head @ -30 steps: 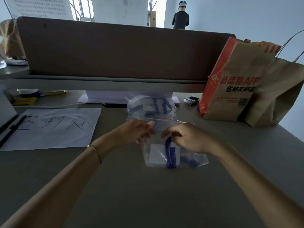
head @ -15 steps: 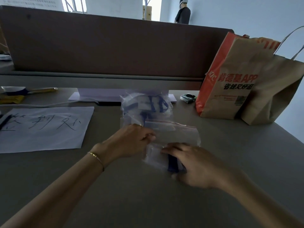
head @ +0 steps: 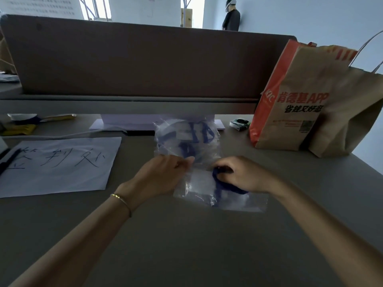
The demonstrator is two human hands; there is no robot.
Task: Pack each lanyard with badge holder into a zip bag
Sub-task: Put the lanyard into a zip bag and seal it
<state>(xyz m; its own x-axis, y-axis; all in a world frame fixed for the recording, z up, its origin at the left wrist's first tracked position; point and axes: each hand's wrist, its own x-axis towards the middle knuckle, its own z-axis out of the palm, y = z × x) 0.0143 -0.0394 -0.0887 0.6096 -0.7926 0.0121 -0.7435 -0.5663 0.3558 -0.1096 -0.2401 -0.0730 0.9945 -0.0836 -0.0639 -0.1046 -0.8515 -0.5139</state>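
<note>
A clear zip bag lies flat on the grey desk in front of me, holding a white badge holder and a dark blue lanyard. My left hand pinches the bag's upper left edge. My right hand rests on the bag's upper right, fingers curled on the blue lanyard loop; whether through the plastic or at the mouth I cannot tell. Behind them sits a pile of packed zip bags with blue lanyards inside.
A sheet of paper with handwriting lies at the left. Brown paper bags stand at the right. A small dark object sits by them. A brown desk partition closes the back. A person stands far behind.
My right hand has moved up from the bag's lower part to its upper right, onto the lanyard loop. The bag now lies flatter and further right. My left hand stays at the bag's edge.
</note>
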